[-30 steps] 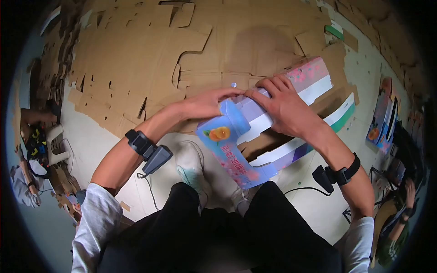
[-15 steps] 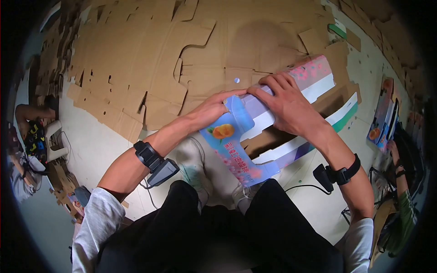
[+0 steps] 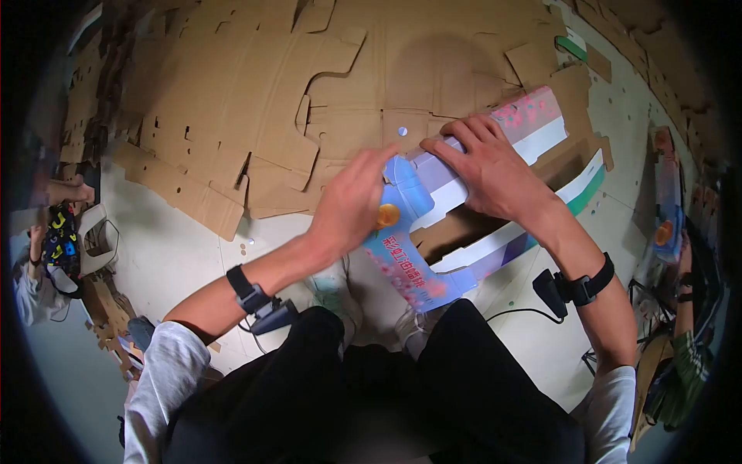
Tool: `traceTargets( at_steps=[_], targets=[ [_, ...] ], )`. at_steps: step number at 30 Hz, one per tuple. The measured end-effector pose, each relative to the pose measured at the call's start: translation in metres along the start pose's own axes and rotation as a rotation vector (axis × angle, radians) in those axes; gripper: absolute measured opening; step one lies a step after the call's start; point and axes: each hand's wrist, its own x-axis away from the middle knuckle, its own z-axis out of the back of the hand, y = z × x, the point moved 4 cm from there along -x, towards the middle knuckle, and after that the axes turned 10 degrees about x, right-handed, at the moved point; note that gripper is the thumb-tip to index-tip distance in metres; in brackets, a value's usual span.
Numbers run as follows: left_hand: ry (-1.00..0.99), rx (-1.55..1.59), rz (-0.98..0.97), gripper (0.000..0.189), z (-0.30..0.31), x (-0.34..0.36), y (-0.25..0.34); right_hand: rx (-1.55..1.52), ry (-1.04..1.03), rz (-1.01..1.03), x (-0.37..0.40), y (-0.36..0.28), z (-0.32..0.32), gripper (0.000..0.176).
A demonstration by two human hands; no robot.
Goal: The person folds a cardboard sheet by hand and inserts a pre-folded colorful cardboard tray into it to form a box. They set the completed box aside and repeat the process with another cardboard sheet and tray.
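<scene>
A printed cardboard box (image 3: pixel 398 255), blue and pink with orange fruit, lies tilted across the view above my shoes. Its long opening shows a brown inside and white edges. My right hand (image 3: pixel 495 166) is closed on its far long side, fingers bent over the lilac panel. At the box's left end, my left hand (image 3: pixel 352 197) lies against the printed end panel with its back toward me, covering part of the fruit picture. Its visible fingers are stretched toward the far corner, slightly blurred, beside a rounded blue flap (image 3: pixel 410 185).
Flattened brown cardboard sheets (image 3: pixel 224 100) cover the floor ahead. Similar printed boxes (image 3: pixel 666 197) stand at the right, near another person's arm (image 3: pixel 685 290). At the left are another person's arm (image 3: pixel 69 189) and a white stool (image 3: pixel 94 240). A black cable (image 3: pixel 525 312) trails from my right wrist device.
My left hand has come from along the far edge onto the left end panel, its back now turned up. My right hand keeps its grip, and the box has shifted only slightly.
</scene>
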Motion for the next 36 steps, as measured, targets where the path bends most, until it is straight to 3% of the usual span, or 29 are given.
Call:
traceTargets(
  at_steps=[5, 14, 22, 29, 35, 36],
  targets=[
    [-0.061, -0.095, 0.063, 0.048, -0.014, 0.011, 0.018, -0.01, 0.029, 0.008, 0.002, 0.001, 0.001, 0.074],
    [-0.097, -0.223, -0.235, 0.05, -0.016, 0.012, 0.021, 0.017, 0.018, -0.021, 0.002, 0.001, -0.001, 0.074],
    [-0.022, -0.155, 0.003, 0.025, -0.019, -0.009, 0.02, 0.025, 0.003, -0.038, 0.002, 0.0, -0.001, 0.075],
    [-0.055, -0.166, 0.085, 0.027, -0.028, -0.033, 0.007, 0.041, -0.016, -0.025, 0.004, 0.001, -0.005, 0.077],
    [-0.104, -0.213, -0.031, 0.042, -0.028, -0.033, 0.005, 0.006, -0.007, -0.034, 0.004, 0.0, -0.005, 0.077],
    [-0.093, -0.23, 0.02, 0.045, -0.028, -0.034, 0.004, 0.011, -0.015, -0.02, 0.004, 0.0, -0.005, 0.077]
  ],
)
